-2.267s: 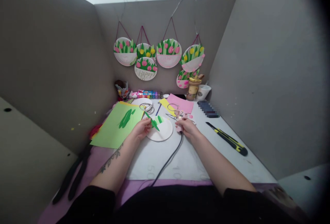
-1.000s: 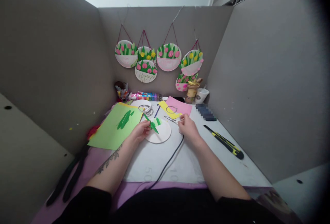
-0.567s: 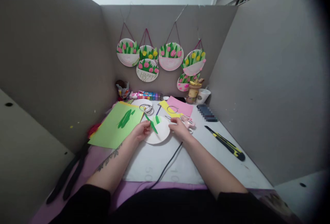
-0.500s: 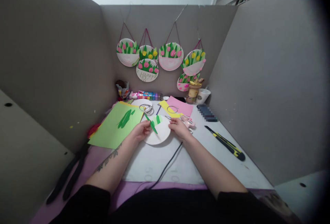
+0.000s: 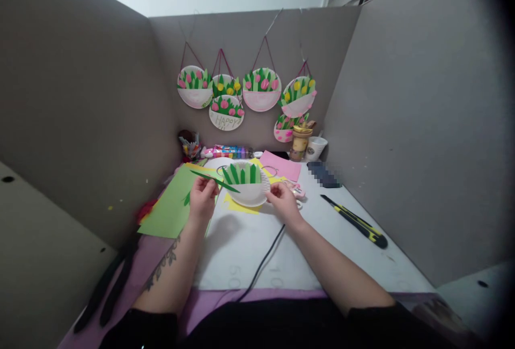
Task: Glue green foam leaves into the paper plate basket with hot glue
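Note:
My right hand (image 5: 281,201) pinches the right edge of a white paper plate (image 5: 247,194), which is raised above the table with its front facing me. Dark and light green paper leaves (image 5: 242,173) stand up behind the plate's lower half pocket. Between the fingers of my left hand (image 5: 204,193) is a long dark green paper leaf (image 5: 221,183), slanting down to the right, its tip in front of the plate's left side.
Green paper (image 5: 161,215) lies left, pink paper (image 5: 281,164) behind, yellow paper (image 5: 243,207) under the plate. A utility knife (image 5: 356,223) and pink scissors (image 5: 298,190) are on the right. A dark cable (image 5: 263,263) crosses the front. Decorated plates (image 5: 262,100) hang behind.
The plate has been lifted and turned, so its leaf-filled front now shows. My left hand has moved left with a green leaf. Yellow paper is now visible below the plate.

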A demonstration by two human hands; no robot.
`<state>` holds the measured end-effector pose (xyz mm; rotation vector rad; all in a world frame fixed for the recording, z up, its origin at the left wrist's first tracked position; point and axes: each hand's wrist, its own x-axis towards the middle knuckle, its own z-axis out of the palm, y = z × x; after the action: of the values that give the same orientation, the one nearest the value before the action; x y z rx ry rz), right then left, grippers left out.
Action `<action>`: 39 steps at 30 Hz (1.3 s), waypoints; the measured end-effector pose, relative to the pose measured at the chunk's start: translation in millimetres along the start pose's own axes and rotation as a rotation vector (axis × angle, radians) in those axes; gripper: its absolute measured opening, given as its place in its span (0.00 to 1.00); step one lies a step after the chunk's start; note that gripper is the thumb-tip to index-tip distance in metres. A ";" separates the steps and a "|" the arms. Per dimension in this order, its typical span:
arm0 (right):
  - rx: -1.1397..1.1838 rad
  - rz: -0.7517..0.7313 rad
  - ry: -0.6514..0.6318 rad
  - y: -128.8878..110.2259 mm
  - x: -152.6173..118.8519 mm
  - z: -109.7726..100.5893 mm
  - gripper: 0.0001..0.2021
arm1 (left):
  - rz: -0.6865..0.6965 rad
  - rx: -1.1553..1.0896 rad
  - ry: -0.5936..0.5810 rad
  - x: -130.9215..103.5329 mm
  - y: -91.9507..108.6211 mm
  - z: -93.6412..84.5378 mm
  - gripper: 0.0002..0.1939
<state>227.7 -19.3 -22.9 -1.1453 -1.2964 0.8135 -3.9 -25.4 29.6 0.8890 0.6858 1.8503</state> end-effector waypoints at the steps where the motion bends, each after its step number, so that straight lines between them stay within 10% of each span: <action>1: -0.034 -0.040 0.018 -0.8 -1.6 0.1 0.06 | 0.078 0.069 0.005 -2.8 -0.3 0.0 0.10; 10: -0.136 -0.218 0.076 -9.7 -15.5 2.2 0.05 | 0.827 0.629 -0.304 -28.0 3.4 0.3 0.04; 15: -0.136 -0.337 0.068 -10.5 -18.8 3.5 0.04 | 1.018 0.767 -0.501 -41.3 10.3 7.1 0.08; 39: -0.183 -0.700 0.088 -14.3 -25.8 3.6 0.06 | 1.089 0.852 -0.617 -47.4 11.1 11.4 0.09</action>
<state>218.4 -47.0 -17.4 -0.7625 -1.5786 0.1292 13.8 -72.2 31.2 2.6561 0.6176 1.9093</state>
